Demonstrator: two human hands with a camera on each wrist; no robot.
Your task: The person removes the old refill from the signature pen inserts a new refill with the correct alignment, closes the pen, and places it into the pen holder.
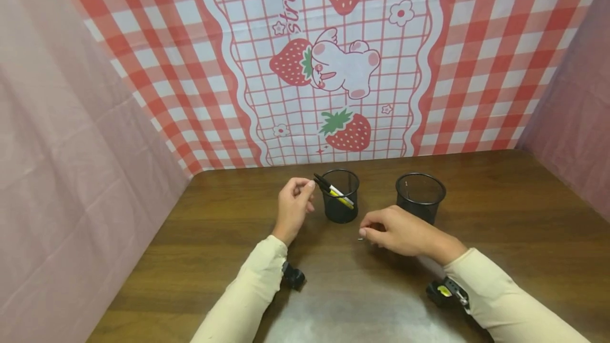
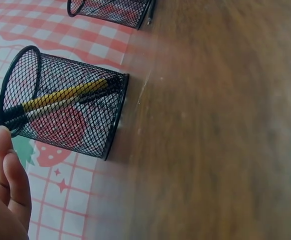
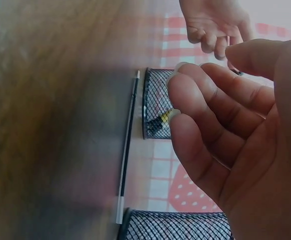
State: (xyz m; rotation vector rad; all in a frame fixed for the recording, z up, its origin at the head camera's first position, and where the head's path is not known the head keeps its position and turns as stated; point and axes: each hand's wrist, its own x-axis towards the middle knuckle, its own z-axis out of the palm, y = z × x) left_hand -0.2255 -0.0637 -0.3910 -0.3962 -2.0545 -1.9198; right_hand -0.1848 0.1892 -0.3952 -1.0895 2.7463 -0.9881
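My left hand [image 1: 293,202] is at the left mesh cup [image 1: 340,210], fingertips right beside the dark ends of the pens [image 1: 329,187] that lean out over its rim. A yellow and a white barrel show through the mesh; I cannot tell whether my fingers pinch a pen end. My right hand [image 1: 400,232] hovers above the table before the right mesh cup [image 1: 419,210], fingers loosely bent, nothing held. Under it lies a slim black stick with pale ends [image 3: 128,145], running along the cup bases in the right wrist view; the head view shows only its tip.
Both cups stand upright on the brown wooden table [image 1: 229,216], the right one partly covered by my right hand. A red-and-white strawberry cloth [image 1: 267,94] hangs behind the table. Pink curtains [image 1: 95,173] close off both sides.
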